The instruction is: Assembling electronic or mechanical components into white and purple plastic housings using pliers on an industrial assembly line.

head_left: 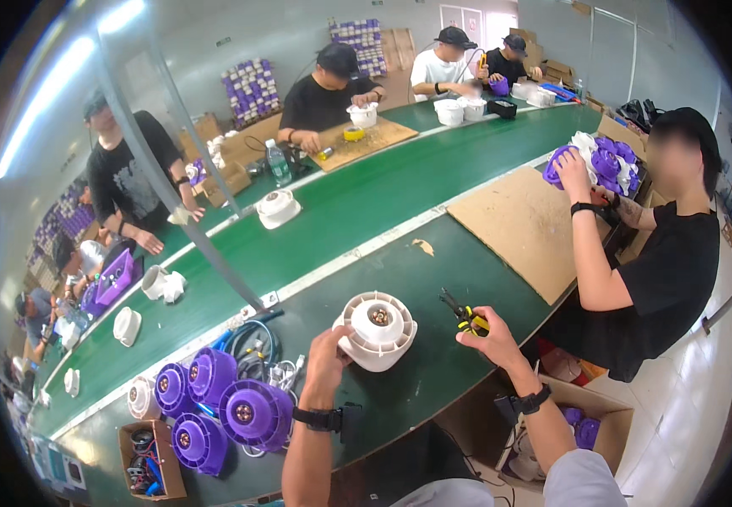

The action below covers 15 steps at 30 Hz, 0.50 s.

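Note:
My left hand (329, 358) grips the left edge of a white plastic motor housing (376, 342). It is round and ribbed, with a brass-coloured centre facing up, and stands on the green tabletop. My right hand (497, 340) is closed round the yellow-and-black handles of a pair of pliers (457, 309). The pliers' dark jaws point up and left, apart from the housing. Left of my left forearm sit several purple housings (252, 414) of the same shape, with one white housing (142, 397) beside them.
A small cardboard box (167, 460) of tools and a bundle of cables (277, 372) lie at left. A metal post (188, 220) rises beside the conveyor belt (340, 203), which carries white housings. A cardboard sheet (509, 228) lies right, near a co-worker (670, 253) handling purple parts.

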Available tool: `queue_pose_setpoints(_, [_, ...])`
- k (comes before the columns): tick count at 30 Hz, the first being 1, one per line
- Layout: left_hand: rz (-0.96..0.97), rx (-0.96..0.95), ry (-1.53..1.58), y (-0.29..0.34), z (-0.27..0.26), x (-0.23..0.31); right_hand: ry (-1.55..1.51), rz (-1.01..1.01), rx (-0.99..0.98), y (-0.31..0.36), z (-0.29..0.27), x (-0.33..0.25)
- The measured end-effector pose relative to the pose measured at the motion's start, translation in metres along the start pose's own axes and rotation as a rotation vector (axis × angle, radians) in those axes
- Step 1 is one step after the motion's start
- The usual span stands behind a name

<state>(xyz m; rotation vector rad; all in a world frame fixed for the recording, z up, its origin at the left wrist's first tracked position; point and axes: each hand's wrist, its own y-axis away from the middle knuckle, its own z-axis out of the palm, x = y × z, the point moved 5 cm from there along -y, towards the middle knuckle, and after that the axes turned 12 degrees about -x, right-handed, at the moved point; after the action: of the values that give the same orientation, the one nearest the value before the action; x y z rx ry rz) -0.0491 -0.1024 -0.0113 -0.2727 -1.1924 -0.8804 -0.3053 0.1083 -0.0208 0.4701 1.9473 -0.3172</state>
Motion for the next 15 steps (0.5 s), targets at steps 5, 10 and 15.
queue_pose_setpoints(5, [0.184,0.000,0.028,0.003,0.021,-0.001,-0.555,0.120,-0.096,-0.006,-0.015,-0.002])
queue_pose_setpoints(10, [0.470,0.019,-0.155,0.015,0.022,-0.004,-0.053,-0.083,-0.268,0.032,0.032,-0.062])
queue_pose_setpoints(15, [0.505,-0.024,-0.220,0.028,0.039,0.004,0.716,-0.209,-0.046,0.056,0.043,-0.114])
